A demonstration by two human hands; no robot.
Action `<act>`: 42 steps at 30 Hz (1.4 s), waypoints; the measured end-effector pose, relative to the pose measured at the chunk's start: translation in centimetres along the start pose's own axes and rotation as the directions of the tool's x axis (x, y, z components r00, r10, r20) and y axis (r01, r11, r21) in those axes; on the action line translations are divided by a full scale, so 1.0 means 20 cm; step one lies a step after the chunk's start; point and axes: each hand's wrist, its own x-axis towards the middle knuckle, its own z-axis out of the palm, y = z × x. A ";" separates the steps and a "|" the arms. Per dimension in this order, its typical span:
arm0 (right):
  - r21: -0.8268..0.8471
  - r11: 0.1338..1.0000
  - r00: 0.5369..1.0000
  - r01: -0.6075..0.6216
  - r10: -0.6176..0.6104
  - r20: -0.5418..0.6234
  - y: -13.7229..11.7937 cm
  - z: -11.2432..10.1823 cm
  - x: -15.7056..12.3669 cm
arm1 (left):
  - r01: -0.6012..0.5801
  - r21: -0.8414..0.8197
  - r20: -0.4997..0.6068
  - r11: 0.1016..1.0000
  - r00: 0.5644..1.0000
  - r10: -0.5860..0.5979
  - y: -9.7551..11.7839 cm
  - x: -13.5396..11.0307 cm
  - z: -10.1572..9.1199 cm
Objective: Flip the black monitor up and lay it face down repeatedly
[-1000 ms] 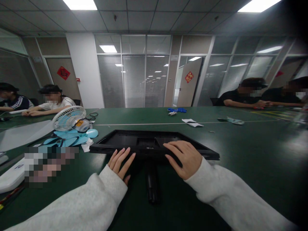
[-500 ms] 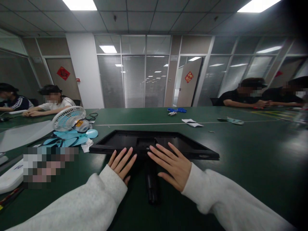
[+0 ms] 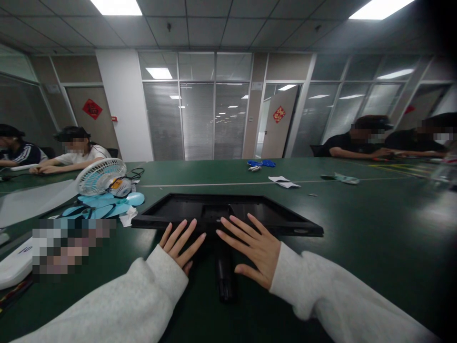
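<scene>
A wide black panel (image 3: 260, 212) with a raised rim, resembling a monitor's housing, is on the green table. From the middle of its near edge a black post (image 3: 225, 278) extends toward me. My left hand (image 3: 181, 243) is held with fingers spread by the panel's near edge, left of the post. On the post's other side my right hand (image 3: 253, 247) is open too, its fingertips overlapping the near edge. Neither hand grips anything. Whether the fingertips rest on the panel or hover over it, I cannot tell.
Left stand a white fan (image 3: 103, 176), light-blue fan blades (image 3: 103, 206), crumpled tissue (image 3: 128, 216) and a white device (image 3: 16, 262). Farther back lie blue gloves (image 3: 262, 163), folded paper (image 3: 283, 181) and a pale-blue tool-like item (image 3: 344, 178). Several people sit at the table's far sides.
Both hands keep almost the same place; the left index finger has spread slightly toward the post. The view has shifted slightly. The panel and post have not visibly moved on the table.
</scene>
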 end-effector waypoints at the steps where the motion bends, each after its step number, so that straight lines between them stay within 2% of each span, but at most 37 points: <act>1: -0.002 1.000 1.000 -0.003 0.003 0.006 0.00 0.00 0.00 | -0.001 0.000 -0.003 1.000 1.000 0.001 0.00 0.00 0.00; 11: 0.058 0.998 0.999 -0.013 0.010 0.050 -0.01 -0.02 0.00 | 0.007 -0.011 -0.016 1.000 1.000 -0.008 0.01 0.01 -0.01; 23: 0.100 0.995 0.999 -0.021 0.016 0.051 -0.02 -0.02 0.00 | 0.014 0.032 0.082 0.999 0.996 -0.017 0.01 0.00 -0.02; 28: 0.136 0.990 0.999 -0.023 0.017 0.042 -0.02 -0.03 -0.01 | 0.000 0.033 0.069 0.999 0.998 -0.002 0.02 0.00 -0.02; 33: 0.174 0.984 0.999 -0.026 0.019 0.041 -0.02 -0.03 0.00 | 0.000 0.034 0.104 0.999 0.995 -0.004 0.03 -0.01 -0.03; 42: 0.157 0.987 0.997 -0.047 0.037 0.067 -0.02 -0.04 0.00 | -0.006 0.033 0.100 0.999 0.995 0.002 0.03 0.00 -0.04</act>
